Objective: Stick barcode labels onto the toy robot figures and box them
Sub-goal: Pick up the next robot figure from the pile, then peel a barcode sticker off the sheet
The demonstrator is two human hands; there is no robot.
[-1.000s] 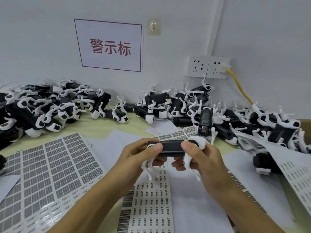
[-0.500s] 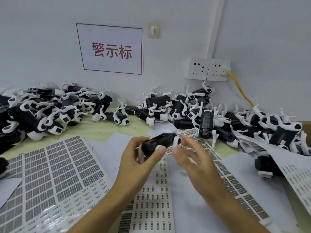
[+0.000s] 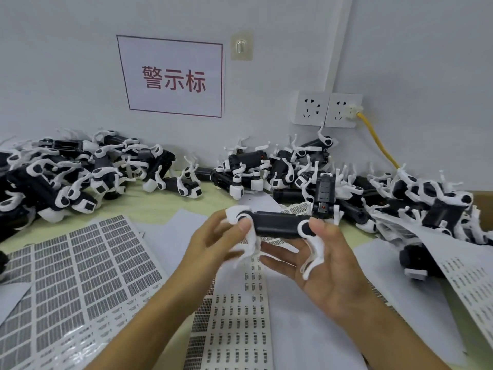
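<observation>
You had the toy [image 3: 277, 227] pinched by both ends, left hand [image 3: 216, 243] & right hand [image 3: 324, 259]; thin white legs could've snapped if squeezed.

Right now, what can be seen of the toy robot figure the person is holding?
The held toy robot figure has a long black body, matte plastic by the look of it, with white round joints at both ends and thin white curved legs hanging below. It lies roughly level, above the label sheets, in front of the piles. The left hand pinches its left end, thumb on top; the right hand supports its right end, thumb on the joint. No barcode label shows on the visible side.
</observation>
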